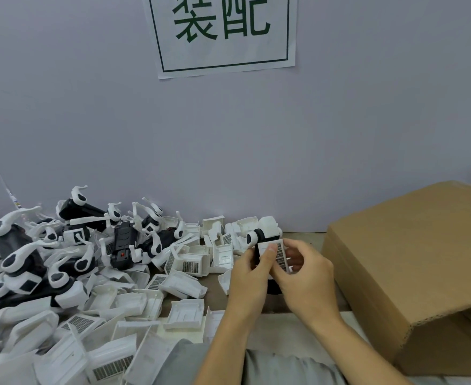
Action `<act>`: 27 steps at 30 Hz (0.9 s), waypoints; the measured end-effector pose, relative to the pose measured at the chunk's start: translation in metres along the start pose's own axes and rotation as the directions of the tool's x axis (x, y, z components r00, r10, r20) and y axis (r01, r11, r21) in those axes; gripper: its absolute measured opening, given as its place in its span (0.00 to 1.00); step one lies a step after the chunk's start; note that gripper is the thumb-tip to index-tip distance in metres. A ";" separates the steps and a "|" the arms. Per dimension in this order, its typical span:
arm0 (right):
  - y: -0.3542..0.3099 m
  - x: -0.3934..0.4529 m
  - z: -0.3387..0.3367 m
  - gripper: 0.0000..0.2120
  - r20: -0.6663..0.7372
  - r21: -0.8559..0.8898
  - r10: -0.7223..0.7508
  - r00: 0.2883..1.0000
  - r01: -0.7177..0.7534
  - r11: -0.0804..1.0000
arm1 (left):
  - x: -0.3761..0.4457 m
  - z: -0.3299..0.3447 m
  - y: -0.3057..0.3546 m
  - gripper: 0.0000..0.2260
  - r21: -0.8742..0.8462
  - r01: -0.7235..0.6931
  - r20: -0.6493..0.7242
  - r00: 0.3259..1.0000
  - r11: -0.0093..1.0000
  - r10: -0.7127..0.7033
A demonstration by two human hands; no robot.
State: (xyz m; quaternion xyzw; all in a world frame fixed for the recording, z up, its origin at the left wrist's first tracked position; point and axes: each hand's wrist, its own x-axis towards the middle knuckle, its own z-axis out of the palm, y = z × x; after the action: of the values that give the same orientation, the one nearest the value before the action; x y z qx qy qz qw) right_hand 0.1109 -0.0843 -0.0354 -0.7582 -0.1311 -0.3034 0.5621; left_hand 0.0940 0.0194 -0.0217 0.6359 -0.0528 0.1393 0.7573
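Both hands meet at the table's middle around one black-and-white plastic device with a round white joint on top. My left hand grips its black body, thumb pressed on a white cover with a mesh grille. My right hand holds the cover's right side, fingers curled round it. The device's lower part is hidden behind my hands.
A pile of assembled black-and-white devices fills the left of the table. Loose white grille covers spread from there to the front left. A large cardboard box stands at the right. A paper sign hangs on the grey wall.
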 end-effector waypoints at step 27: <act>-0.005 0.002 0.002 0.15 0.224 0.456 0.420 0.880 -0.475 0.752 | 0.003 0.000 -0.003 0.16 0.108 0.077 -0.050 0.996 0.991 -0.072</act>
State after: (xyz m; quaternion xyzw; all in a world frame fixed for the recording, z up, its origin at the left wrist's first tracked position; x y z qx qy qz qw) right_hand 0.1110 -0.0812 -0.0308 -0.6112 -0.0495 -0.0742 0.7864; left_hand 0.0974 0.0196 -0.0243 0.6747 -0.0039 0.1284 0.7268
